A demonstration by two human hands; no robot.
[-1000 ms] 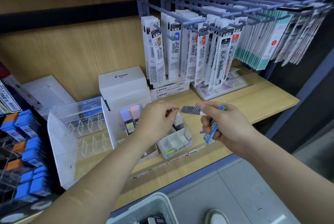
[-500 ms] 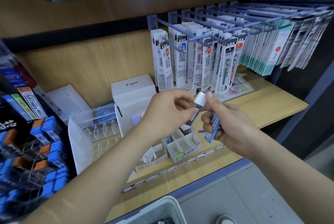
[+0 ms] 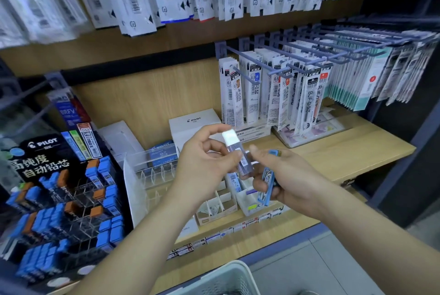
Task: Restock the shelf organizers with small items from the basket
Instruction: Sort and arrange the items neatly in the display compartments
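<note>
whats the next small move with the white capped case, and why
Probably lower the white-capped case into a slot of the white divided organizer below. The left hand pinches it just above those compartments, while the right hand grips blue cases.

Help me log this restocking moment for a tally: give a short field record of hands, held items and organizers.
Left hand: pinches white-capped lead case, cap up
Right hand: grips blue lead cases
Under hands: white divided organizer on wooden shelf
Left of it: clear acrylic organizer
Basket: bottom edge
</note>
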